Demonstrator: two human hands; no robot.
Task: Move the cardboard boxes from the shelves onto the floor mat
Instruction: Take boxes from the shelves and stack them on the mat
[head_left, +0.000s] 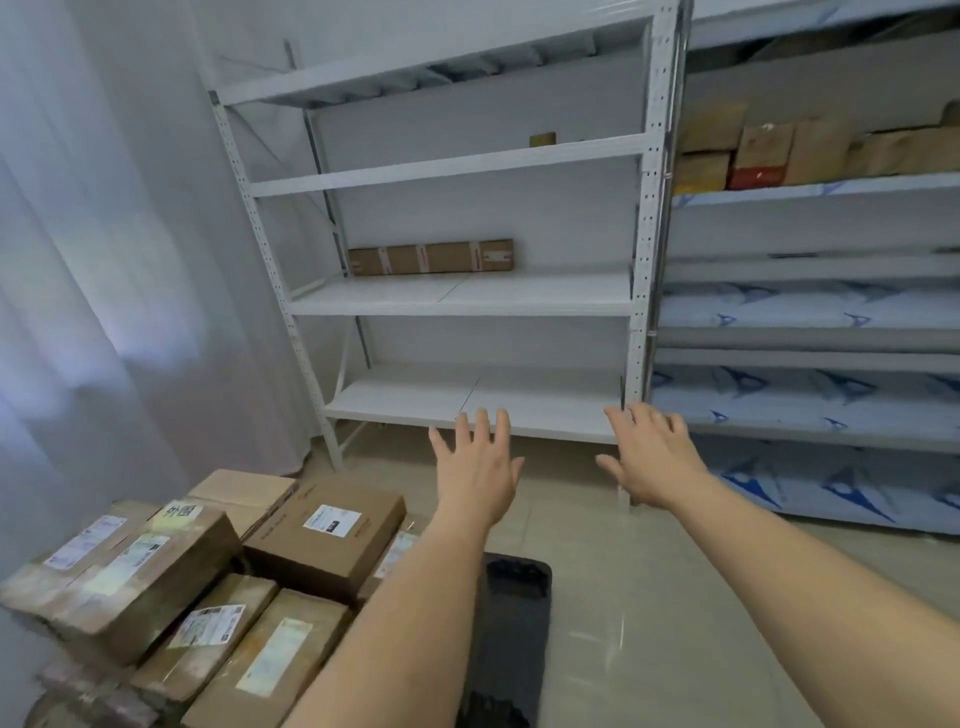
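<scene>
Lower left of frame: pile of labelled cardboard boxes (171, 587) on the floor, black floor mat (511, 639) partly showing beside them at bottom centre. Centre: white shelf rack (462, 299), one long flat box (431, 257) on its middle shelf, small box (542, 139) higher up. Left hand (478, 465) and right hand (652, 457) both stretched forward, fingers spread wide, holding nothing. Upper right: more boxes (763, 150) on second rack.

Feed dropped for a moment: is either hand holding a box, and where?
Nothing is held: left hand and right hand are both open, fingers spread.
</scene>
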